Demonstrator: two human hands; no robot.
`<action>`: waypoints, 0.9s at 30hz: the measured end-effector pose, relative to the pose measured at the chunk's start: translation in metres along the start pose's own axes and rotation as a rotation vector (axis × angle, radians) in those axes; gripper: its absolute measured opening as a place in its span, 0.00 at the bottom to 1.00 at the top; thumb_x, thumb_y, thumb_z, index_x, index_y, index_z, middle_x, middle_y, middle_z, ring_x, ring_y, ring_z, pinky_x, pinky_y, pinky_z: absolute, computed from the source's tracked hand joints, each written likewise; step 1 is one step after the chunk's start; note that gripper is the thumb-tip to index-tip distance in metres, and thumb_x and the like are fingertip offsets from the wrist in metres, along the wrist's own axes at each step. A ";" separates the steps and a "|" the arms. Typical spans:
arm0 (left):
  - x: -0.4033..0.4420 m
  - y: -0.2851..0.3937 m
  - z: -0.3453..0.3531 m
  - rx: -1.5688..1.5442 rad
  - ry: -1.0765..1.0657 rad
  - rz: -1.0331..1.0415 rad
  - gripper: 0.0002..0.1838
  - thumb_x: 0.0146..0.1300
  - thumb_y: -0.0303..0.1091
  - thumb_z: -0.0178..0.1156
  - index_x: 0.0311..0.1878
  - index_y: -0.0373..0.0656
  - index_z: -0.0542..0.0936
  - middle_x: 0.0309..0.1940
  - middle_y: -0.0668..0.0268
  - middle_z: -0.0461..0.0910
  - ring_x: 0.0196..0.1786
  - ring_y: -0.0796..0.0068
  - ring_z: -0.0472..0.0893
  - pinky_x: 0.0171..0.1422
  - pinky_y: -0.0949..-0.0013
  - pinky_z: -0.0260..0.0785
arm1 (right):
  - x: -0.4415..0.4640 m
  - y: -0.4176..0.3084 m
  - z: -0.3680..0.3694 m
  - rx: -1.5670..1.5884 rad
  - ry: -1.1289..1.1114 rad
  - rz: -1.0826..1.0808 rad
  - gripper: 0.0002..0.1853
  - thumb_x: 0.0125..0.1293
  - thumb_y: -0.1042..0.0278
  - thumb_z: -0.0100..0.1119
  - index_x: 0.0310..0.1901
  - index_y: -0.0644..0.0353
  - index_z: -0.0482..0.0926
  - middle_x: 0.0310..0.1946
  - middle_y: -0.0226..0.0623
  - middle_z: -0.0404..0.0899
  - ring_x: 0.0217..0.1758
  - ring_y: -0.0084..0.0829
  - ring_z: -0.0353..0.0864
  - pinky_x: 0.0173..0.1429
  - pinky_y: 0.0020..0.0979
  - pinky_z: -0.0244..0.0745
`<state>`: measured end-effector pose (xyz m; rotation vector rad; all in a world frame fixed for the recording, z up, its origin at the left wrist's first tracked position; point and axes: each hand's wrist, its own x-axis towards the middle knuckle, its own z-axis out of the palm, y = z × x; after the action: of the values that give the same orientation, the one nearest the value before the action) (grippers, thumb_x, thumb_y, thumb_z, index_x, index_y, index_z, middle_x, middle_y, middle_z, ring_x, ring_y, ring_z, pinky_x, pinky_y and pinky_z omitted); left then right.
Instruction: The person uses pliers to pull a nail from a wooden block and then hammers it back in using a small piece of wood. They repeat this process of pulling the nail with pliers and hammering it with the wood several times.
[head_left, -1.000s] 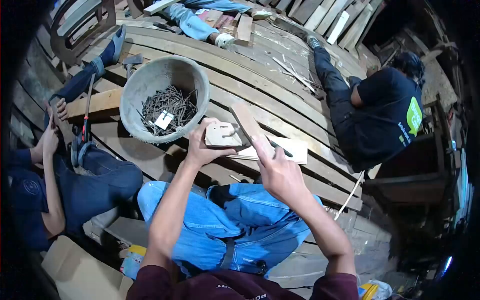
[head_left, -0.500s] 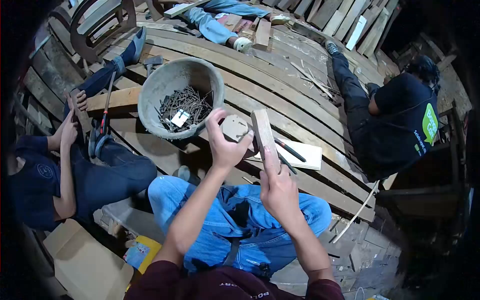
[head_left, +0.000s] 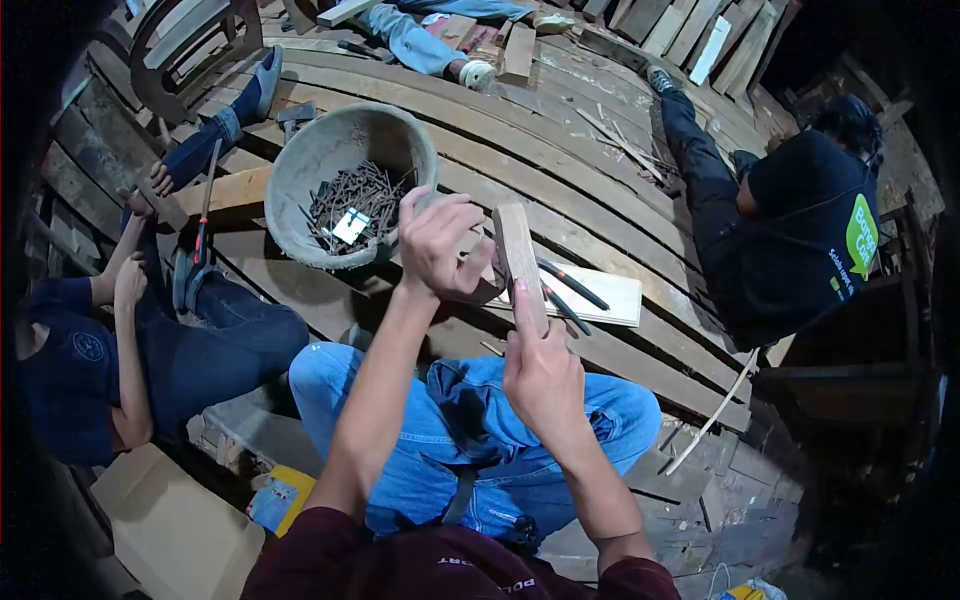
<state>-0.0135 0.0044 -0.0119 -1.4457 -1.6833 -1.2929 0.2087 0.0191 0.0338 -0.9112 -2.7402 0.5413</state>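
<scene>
Right hand (head_left: 545, 385) clasps wooden strip (head_left: 516, 255).
Left hand (head_left: 436, 245) curls, grip unclear; bucket (head_left: 372, 135) at its ten o'clock, pliers (head_left: 581, 289) at right hand's one.

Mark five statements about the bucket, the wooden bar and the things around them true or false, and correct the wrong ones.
1. The right hand holds the wooden bar. True.
2. The bucket is empty. False: dark pieces lie in it.
3. The black handles are left of the bar. False: they are right of it.
4. The pale board lies on wooden slats. True.
5. The cardboard is blue. False: it is brown.
</scene>
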 end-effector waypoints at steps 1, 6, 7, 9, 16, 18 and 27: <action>0.001 -0.003 0.002 -0.081 -0.013 -0.030 0.18 0.68 0.46 0.57 0.31 0.43 0.85 0.32 0.61 0.86 0.41 0.57 0.86 0.58 0.53 0.69 | 0.002 0.000 -0.001 -0.005 -0.014 0.010 0.37 0.72 0.65 0.53 0.81 0.46 0.53 0.38 0.63 0.74 0.26 0.62 0.80 0.30 0.57 0.76; -0.003 -0.004 0.011 -0.263 0.056 -0.176 0.15 0.72 0.33 0.52 0.33 0.34 0.84 0.34 0.54 0.86 0.35 0.53 0.85 0.43 0.61 0.77 | 0.010 -0.008 -0.014 -0.008 -0.033 0.008 0.36 0.70 0.69 0.55 0.79 0.50 0.58 0.38 0.68 0.75 0.29 0.64 0.80 0.34 0.57 0.77; -0.003 -0.001 0.015 -0.246 0.112 -0.240 0.14 0.69 0.32 0.53 0.34 0.34 0.84 0.34 0.53 0.85 0.34 0.53 0.85 0.42 0.61 0.78 | 0.013 -0.006 -0.014 -0.016 -0.024 -0.012 0.37 0.69 0.70 0.56 0.79 0.50 0.57 0.37 0.69 0.75 0.29 0.65 0.80 0.35 0.57 0.77; -0.002 0.000 0.020 -0.236 0.195 -0.287 0.12 0.63 0.32 0.55 0.35 0.33 0.84 0.34 0.50 0.85 0.34 0.52 0.84 0.41 0.60 0.78 | 0.019 -0.006 -0.013 -0.041 -0.036 0.000 0.37 0.70 0.69 0.53 0.80 0.48 0.56 0.39 0.68 0.74 0.27 0.64 0.80 0.33 0.57 0.78; -0.011 -0.012 0.028 -0.274 0.252 -0.182 0.13 0.49 0.29 0.53 0.35 0.32 0.82 0.32 0.50 0.83 0.33 0.51 0.84 0.40 0.59 0.79 | 0.017 -0.005 -0.013 -0.090 -0.034 0.004 0.36 0.69 0.70 0.50 0.80 0.47 0.57 0.38 0.66 0.73 0.24 0.61 0.81 0.29 0.55 0.78; -0.010 -0.013 0.028 -0.315 0.245 -0.180 0.13 0.47 0.27 0.52 0.34 0.32 0.82 0.33 0.49 0.84 0.33 0.52 0.85 0.41 0.59 0.79 | 0.003 -0.001 -0.015 -0.088 -0.040 -0.016 0.37 0.69 0.71 0.51 0.80 0.46 0.56 0.36 0.64 0.73 0.24 0.60 0.81 0.27 0.55 0.78; -0.011 -0.022 0.029 -0.326 0.194 -0.140 0.12 0.46 0.25 0.51 0.32 0.33 0.81 0.34 0.50 0.85 0.32 0.53 0.85 0.41 0.60 0.79 | 0.034 -0.005 -0.014 -0.113 -0.073 -0.019 0.39 0.67 0.72 0.52 0.80 0.46 0.55 0.38 0.66 0.73 0.27 0.61 0.83 0.30 0.58 0.78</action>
<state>-0.0269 0.0278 -0.0393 -1.3424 -1.5175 -1.7917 0.1834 0.0398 0.0517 -0.9062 -2.8680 0.4275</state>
